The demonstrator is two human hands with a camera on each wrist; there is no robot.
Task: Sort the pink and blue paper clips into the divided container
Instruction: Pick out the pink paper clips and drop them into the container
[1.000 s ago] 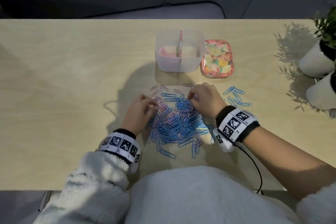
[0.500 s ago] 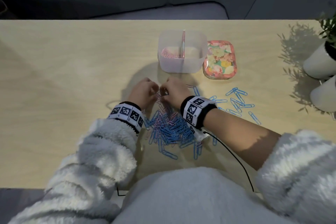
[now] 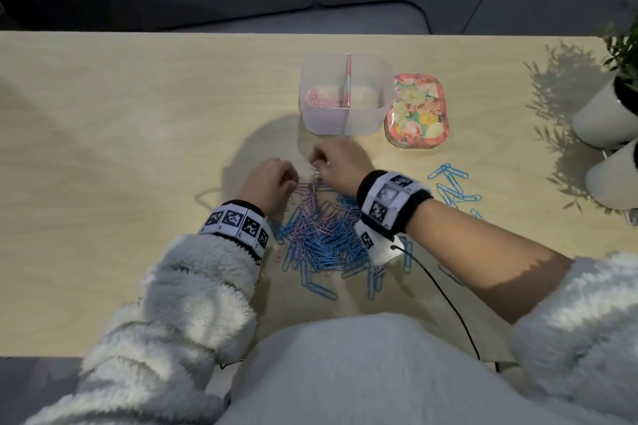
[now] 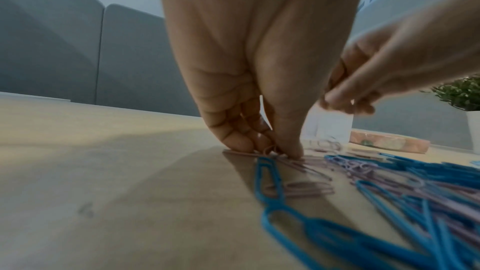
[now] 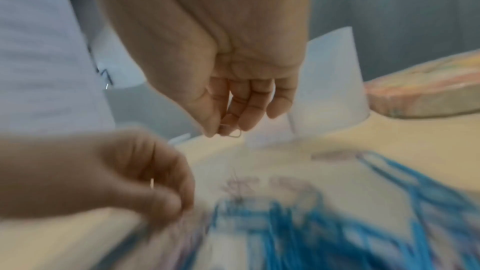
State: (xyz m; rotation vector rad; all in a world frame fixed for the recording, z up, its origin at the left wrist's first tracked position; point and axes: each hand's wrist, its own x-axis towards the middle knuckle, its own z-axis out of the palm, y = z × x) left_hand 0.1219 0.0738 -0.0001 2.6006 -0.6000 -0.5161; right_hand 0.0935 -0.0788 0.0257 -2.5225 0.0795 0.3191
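A mixed pile of pink and blue paper clips [image 3: 321,231] lies on the table in front of me. At its far left edge my left hand [image 3: 293,180] pinches a pink clip [image 4: 270,149] that is still on the table. My right hand [image 3: 316,164] hovers just above the pile's far edge and pinches a pale pink clip [image 5: 232,132] between thumb and fingers. Behind the hands stands the translucent divided container [image 3: 366,121]. Its left compartment holds pink clips [image 3: 319,102]; I see nothing in the right one.
A floral lid [image 3: 417,112] lies to the right of the container. Several loose blue clips [image 3: 452,186] are scattered right of my right wrist. Two white plant pots [image 3: 604,117] stand at the table's right edge. A black cable [image 3: 445,300] runs from my right wrist.
My right hand moved left across the pile to its far edge beside the left hand, then rose a little with a clip. My left hand shifted slightly forward.
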